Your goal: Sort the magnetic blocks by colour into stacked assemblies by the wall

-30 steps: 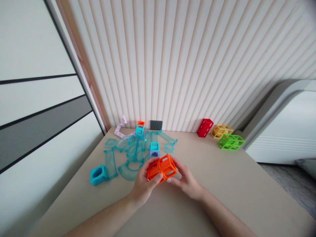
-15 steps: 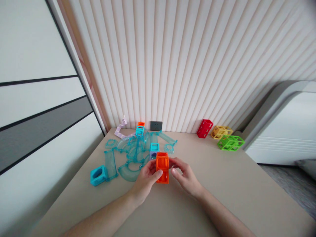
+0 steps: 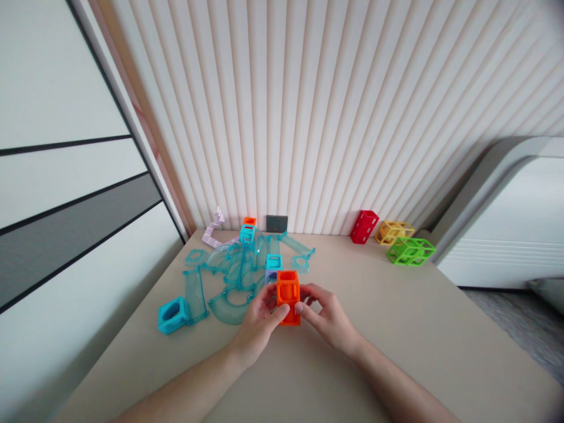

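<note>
An orange open-frame block (image 3: 288,295) stands upright on the beige table (image 3: 396,329), two cells tall. My left hand (image 3: 258,320) grips its left side with thumb and fingers. My right hand (image 3: 328,317) grips its right side, the thumb at the lower front. Just behind the block lies a heap of clear teal track pieces (image 3: 240,273) with a teal cube (image 3: 274,262) on a lilac cube.
A solid teal cube (image 3: 171,314) lies at the left. Against the ribbed wall stand a red frame block (image 3: 363,226), a yellow one (image 3: 393,232) and a green one (image 3: 410,251). A lilac stair piece (image 3: 211,232) and a wall socket (image 3: 277,223) are at the back.
The orange block was lying tilted sideways in both hands one second ago; it now stands upright on the table. Both hands have closed in on its sides.
</note>
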Available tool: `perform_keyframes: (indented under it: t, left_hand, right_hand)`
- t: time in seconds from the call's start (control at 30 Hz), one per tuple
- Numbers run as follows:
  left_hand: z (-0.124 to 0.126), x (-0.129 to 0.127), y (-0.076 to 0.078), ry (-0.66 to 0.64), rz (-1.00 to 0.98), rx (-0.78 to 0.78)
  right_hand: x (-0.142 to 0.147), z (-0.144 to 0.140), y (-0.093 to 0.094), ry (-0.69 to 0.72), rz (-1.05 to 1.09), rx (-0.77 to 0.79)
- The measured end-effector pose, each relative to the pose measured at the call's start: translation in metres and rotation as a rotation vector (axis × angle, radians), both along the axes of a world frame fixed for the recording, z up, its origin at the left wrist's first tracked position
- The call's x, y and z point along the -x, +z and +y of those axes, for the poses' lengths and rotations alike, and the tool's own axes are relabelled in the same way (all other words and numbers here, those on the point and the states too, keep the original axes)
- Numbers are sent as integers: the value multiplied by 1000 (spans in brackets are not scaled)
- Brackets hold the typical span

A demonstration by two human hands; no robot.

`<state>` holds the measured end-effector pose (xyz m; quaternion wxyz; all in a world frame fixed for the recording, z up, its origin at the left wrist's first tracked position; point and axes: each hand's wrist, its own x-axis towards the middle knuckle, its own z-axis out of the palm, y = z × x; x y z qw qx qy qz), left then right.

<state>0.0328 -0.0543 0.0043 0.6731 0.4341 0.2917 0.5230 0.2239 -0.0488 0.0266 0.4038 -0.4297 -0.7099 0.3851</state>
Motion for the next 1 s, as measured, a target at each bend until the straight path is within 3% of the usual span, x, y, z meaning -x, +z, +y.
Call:
perform_keyframes:
  t: [0.33, 0.53, 0.73, 1.0]
  left_hand:
    - [4, 3, -1, 66, 48, 26]
    - [5, 4, 3, 6, 107, -26]
    - [5, 8, 5, 61, 221, -80]
    - [2, 11, 2, 38, 262, -180]
  right_hand:
    - [1, 5, -10, 48, 111, 14]
    - [1, 7, -19, 20, 201, 63]
    - [0, 4, -8, 16, 116, 26]
    - [-2, -2, 1, 6, 49, -79]
